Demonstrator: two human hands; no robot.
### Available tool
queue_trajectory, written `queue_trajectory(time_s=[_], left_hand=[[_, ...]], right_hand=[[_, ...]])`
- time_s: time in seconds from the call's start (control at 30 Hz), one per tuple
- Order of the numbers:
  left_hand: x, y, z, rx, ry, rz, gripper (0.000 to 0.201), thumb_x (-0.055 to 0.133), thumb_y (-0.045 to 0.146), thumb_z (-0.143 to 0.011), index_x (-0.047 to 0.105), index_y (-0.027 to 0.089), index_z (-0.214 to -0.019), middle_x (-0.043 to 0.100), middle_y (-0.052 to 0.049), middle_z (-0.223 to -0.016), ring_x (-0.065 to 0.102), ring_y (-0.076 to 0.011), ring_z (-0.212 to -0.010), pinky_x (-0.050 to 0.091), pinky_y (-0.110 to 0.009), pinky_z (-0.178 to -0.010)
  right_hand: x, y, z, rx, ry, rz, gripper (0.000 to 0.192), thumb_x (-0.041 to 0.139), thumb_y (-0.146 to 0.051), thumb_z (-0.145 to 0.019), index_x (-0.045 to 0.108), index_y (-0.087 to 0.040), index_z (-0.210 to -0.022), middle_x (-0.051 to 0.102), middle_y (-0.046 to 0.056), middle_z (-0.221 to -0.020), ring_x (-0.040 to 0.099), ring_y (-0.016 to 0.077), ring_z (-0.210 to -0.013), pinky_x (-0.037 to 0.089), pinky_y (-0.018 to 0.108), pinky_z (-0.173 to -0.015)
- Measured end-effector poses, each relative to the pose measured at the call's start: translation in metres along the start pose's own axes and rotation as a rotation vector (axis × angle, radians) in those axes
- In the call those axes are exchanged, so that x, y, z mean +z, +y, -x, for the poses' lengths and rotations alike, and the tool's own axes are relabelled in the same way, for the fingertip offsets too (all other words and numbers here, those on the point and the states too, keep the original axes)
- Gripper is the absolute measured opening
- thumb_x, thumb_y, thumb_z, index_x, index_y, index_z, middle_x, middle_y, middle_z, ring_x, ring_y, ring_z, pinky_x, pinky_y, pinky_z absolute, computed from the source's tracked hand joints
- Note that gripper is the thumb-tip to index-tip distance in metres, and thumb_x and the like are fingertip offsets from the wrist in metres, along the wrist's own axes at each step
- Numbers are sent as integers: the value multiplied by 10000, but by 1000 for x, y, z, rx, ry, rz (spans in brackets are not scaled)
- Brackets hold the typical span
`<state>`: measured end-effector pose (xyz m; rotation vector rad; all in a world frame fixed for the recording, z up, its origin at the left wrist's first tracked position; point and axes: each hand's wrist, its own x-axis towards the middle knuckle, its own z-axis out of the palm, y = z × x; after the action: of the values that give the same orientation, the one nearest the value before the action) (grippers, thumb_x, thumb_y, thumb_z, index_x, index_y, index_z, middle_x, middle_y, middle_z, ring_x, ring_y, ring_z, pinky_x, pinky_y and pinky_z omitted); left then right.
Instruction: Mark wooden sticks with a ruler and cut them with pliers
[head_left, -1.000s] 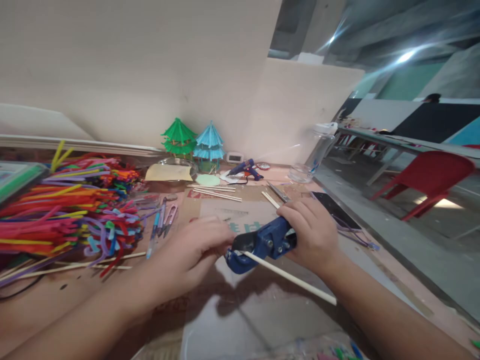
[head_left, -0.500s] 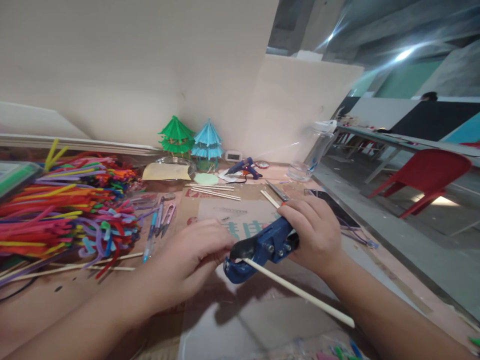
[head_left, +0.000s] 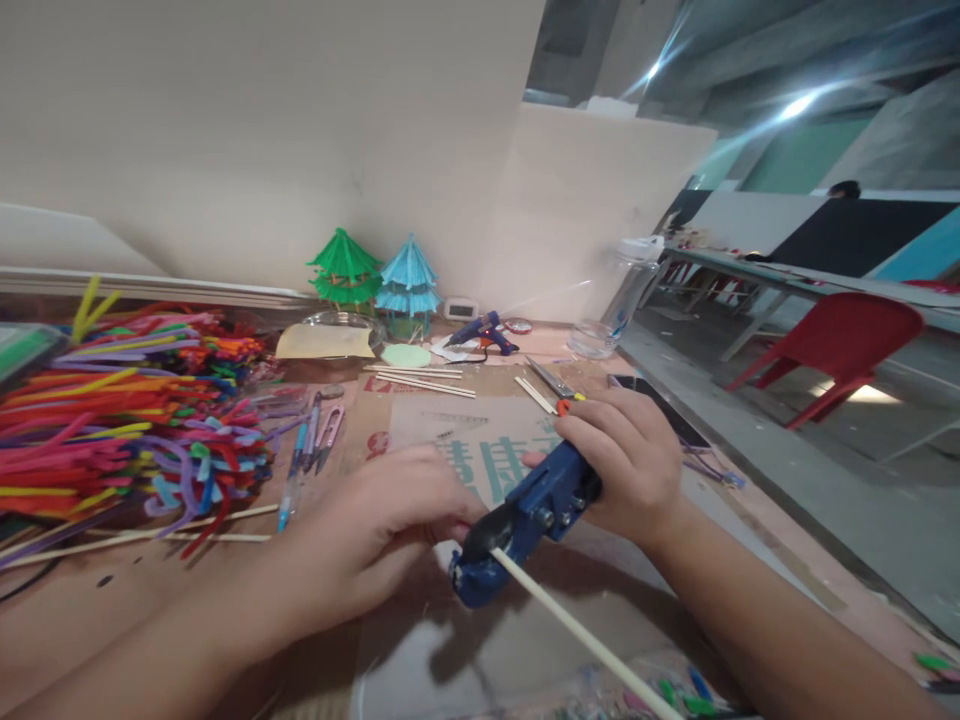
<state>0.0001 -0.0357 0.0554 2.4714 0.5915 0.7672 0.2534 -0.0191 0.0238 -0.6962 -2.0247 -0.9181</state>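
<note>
Right hand (head_left: 628,462) wrapped around the handles of a blue metal cutter with a black blade head (head_left: 517,530), fingers curled shut over the grip, at about 4 o'clock from the middle of the frame. Left hand (head_left: 375,530) at 7 o'clock, fingertips pinched together right at the cutter's head; hard to tell exactly what sits between them. Thin pale wooden stick (head_left: 577,635) seated in the cutter's jaws, running out toward 5 o'clock and off to the bottom edge. All of it held just above the brown cardboard-covered worktable (head_left: 112,610).

At 9 o'clock, a big heap of bright multicoloured pipe cleaners (head_left: 127,420). Just beside the heap, toward the centre, blue pens and small snips (head_left: 311,445). At 12 o'clock, against the pale wall, a green paper pagoda model (head_left: 343,268) touching or nearly touching a light-blue paper pagoda model (head_left: 407,280). A blue hot-glue gun (head_left: 484,332) just to the right of them, with more pale loose sticks (head_left: 420,378) lying nearer. Clear plastic bottle (head_left: 619,305) at 1 o'clock; black phone (head_left: 664,410) flat on the table behind the right hand. Red plastic chair (head_left: 840,345) well apart at 3 o'clock.
</note>
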Motion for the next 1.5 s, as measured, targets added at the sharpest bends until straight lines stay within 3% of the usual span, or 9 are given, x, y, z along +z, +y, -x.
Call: queue_trajectory(time_s=[0.3,0.43,0.77,1.07,1.5], left_hand=[[-2,5,1,-25,-32,0,242,440,52,-839,617,200,-764,624,3,-760,531,-121,-710,408,-215,-645],[-2,8,0,-61,-52,-12,244,454,66,-859,624,198,-744,626,10,-741,536,-113,-695,415,-213,-643],[0,1,2,-5,2,20,238,456,55,-843,621,206,-761,663,4,-793,574,-122,-756,432,-219,-684],[-3,8,1,-71,-41,3,252,455,52,-846,631,193,-735,655,3,-742,552,-118,-692,430,-221,-650],[-3,13,-1,2,-29,2,223,516,40,-844,623,209,-746,682,25,-760,605,-104,-740,454,-188,-695]], right_hand=[[-3,-2,-1,13,0,30,151,555,-240,-847,548,-227,-997,671,60,-801,597,236,-804,502,389,-743],[-6,-2,-4,-8,10,41,151,605,-248,-847,550,-215,-983,671,57,-767,597,232,-780,500,376,-724],[-11,1,-6,-57,4,83,124,640,-186,-840,553,-210,-924,646,19,-669,586,193,-683,467,320,-647],[-11,0,-8,-55,8,53,26,607,-202,-863,584,-202,-875,606,-2,-605,573,171,-617,450,302,-624],[-11,-1,-6,-37,21,62,140,633,-162,-832,543,-225,-919,626,12,-676,581,191,-702,471,322,-670]])
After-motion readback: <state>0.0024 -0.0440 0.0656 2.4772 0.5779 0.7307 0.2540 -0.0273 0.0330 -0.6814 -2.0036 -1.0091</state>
